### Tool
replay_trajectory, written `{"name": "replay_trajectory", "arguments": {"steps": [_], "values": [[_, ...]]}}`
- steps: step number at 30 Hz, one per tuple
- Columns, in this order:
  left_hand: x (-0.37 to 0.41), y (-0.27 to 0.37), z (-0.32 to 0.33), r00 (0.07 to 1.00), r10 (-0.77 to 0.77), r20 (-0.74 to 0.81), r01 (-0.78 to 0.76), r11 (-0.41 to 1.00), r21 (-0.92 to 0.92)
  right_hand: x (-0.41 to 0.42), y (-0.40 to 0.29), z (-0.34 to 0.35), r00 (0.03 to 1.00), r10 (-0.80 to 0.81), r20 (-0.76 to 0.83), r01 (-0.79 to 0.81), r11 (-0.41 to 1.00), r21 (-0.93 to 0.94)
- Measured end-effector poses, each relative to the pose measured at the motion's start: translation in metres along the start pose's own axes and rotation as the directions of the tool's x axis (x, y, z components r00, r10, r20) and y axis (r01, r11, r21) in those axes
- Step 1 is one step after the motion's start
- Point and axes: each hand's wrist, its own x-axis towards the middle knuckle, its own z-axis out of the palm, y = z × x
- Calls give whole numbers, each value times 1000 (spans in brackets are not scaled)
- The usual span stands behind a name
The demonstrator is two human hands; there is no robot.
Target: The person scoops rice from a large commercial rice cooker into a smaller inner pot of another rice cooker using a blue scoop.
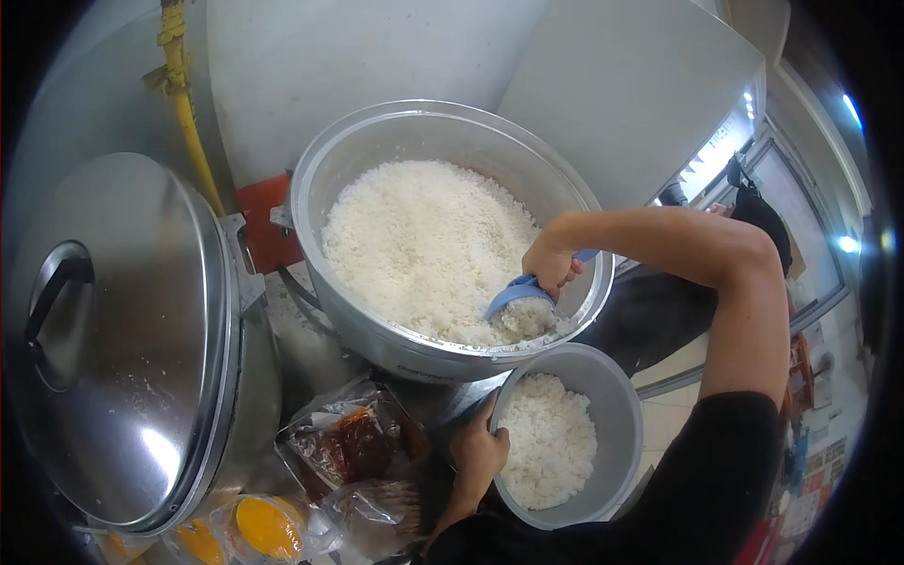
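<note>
Cooked white rice [424, 240] lies inside a large round metal pot [417, 360]. My right hand [554, 261] grips a blue plastic scoop [519, 291] at the pot's near right side, and the scoop's bowl holds a clump of rice. Below the pot stands a smaller grey round pot [621, 424], also with white rice [547, 441] in it. The fingers and thumb of my left hand [480, 445] rest on this smaller pot's left rim.
A second large pot with a metal lid [141, 318] stands at the left. Plastic-wrapped food packs [353, 445] and bags with orange contents [268, 526] lie at the bottom. A yellow hose or pipe [194, 141] runs down the wall. Another person in dark clothing [650, 311] is partly visible behind my right arm.
</note>
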Motion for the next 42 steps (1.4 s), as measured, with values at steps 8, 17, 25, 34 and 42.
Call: {"name": "replay_trajectory", "arguments": {"steps": [8, 17, 25, 34, 42], "values": [[-1, -5, 2, 998, -45, 32, 45, 999, 4, -40, 16, 3, 974, -213, -74, 226, 907, 355], [0, -3, -1, 999, -39, 37, 39, 999, -4, -172, -6, 161, 489, -140, -861, 286, 958, 7], [-2, -8, 8, 1000, -12, 6, 12, 997, -73, -164, -23, 197, 178, 340, -923, 415, 825, 384], [2, 4, -5, 988, -131, 87, 132, 991, -7, -1, 57, -29, 297, 100, -950, -43, 995, 91], [-2, -6, 1, 1000, 23, 17, -22, 997, -72, 101, 59, -111, 174, -133, -976, -857, 467, -216]]}}
